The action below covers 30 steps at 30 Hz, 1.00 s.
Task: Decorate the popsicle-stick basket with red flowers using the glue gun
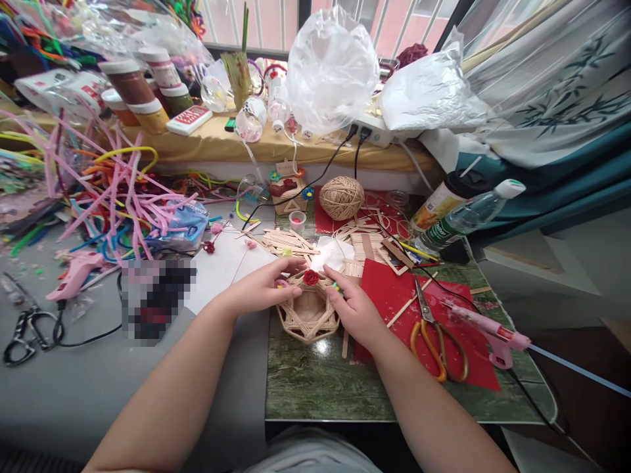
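Observation:
A small star-shaped twine basket (pixel 309 323) rests at the front of the green table, tilted toward me. On its far rim sits a red rose (pixel 311 278), with small bits of other colours beside it, partly covered by my fingers. My left hand (pixel 269 286) grips the basket's left side, thumb on the near face and fingers over the back. From the right, my right hand (pixel 357 309) holds the opposite side, its fingertips close to the rose. Loose craft sticks (pixel 290 240) and a white sheet (pixel 333 255) lie just behind the basket.
Right of the basket are red felt (pixel 389 295), orange-handled scissors (pixel 434 335) and a pink glue gun (pixel 493 328) with its cord. A twine ball (pixel 342 198) and a water bottle (pixel 468 217) stand behind. Pink pipe cleaners (pixel 123 184) and another glue gun (pixel 79 270) crowd the left.

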Tool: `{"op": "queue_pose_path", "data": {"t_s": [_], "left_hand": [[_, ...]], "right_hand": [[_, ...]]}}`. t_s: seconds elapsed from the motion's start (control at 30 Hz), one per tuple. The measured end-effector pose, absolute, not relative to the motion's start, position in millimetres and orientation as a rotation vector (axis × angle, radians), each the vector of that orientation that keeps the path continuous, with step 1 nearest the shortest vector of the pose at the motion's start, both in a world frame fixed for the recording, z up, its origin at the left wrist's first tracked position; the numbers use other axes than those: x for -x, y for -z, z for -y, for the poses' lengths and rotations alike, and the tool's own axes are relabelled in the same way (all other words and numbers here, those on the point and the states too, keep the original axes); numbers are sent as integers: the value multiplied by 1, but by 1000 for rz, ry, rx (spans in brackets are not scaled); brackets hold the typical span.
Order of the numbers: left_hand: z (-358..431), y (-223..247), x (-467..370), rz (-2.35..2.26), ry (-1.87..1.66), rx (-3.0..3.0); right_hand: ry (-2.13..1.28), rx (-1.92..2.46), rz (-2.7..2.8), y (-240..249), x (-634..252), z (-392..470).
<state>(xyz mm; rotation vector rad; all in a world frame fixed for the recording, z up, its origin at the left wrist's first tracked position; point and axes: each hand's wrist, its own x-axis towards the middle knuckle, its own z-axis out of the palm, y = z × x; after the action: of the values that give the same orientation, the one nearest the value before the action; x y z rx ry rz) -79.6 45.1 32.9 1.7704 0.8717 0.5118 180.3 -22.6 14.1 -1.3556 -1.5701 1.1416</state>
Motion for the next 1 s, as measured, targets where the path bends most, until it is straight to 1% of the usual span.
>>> {"op": "queue_pose_path", "data": {"t_s": [0.13, 0.27, 0.33, 0.57, 0.73, 0.87, 1.0], "left_hand": [[-54, -42, 98, -954, -565, -1647], [-56, -54, 110, -988, -316, -1544], [-54, -57, 109, -961, -244, -1481], [-50, -52, 93, -1002, -385, -1477], [-51, -51, 94, -942, -371, -1470], [-50, -51, 97, -931, -400, -1608], [-47, -49, 92, -935, -472, -1820]], "right_hand": [[-1101, 1327, 1389, -19, -189, 20], [-1044, 1448, 1499, -30, -196, 22], [-1007, 1537, 1554, -34, -197, 24], [-1058, 1505, 1512, -31, -193, 27], [-1012, 1511, 1562, -31, -194, 25], [-1060, 1496, 1496, -32, -194, 24], [-1081, 1392, 1322, -34, -194, 23]]}}
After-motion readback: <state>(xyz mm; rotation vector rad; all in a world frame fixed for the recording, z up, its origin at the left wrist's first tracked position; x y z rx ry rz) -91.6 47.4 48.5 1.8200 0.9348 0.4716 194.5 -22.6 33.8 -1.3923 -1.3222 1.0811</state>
